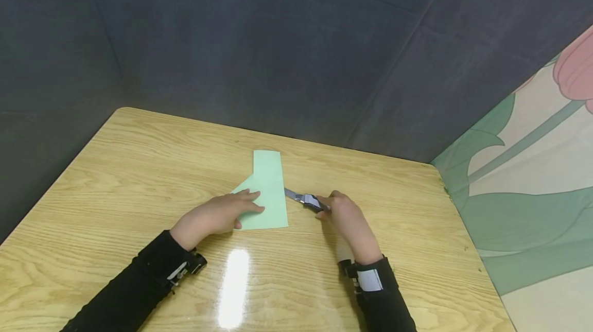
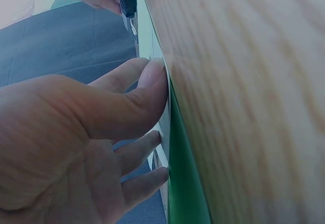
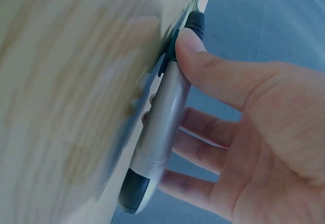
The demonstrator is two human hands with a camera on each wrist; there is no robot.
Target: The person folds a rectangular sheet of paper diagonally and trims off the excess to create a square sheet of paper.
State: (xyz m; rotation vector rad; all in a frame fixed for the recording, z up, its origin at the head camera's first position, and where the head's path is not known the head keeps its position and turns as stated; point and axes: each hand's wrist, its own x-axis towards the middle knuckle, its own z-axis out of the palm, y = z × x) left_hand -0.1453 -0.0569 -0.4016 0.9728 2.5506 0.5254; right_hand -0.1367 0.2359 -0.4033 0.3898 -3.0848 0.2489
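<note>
A folded sheet of pale green paper point(image 1: 271, 188) lies on the wooden table, with a slanted flap showing at its left. On its lower left part rests my left hand point(image 1: 220, 212), fingers spread; the left wrist view shows the thumb point(image 2: 150, 89) and fingertips against the paper. My right hand point(image 1: 346, 219) holds a grey and black utility knife point(image 1: 314, 202), its thumb on the dark front part of the handle point(image 3: 160, 117) in the right wrist view. The extended blade point(image 1: 292, 194) reaches the paper's right edge. Whether its tip is under the paper I cannot tell.
The wooden table point(image 1: 153, 167) ends at a dark cloth point(image 1: 259, 54) along the back and left. To the right is a surface printed with flowers and leaves point(image 1: 533, 213). A bright light reflection point(image 1: 233, 288) shows on the tabletop in front of the paper.
</note>
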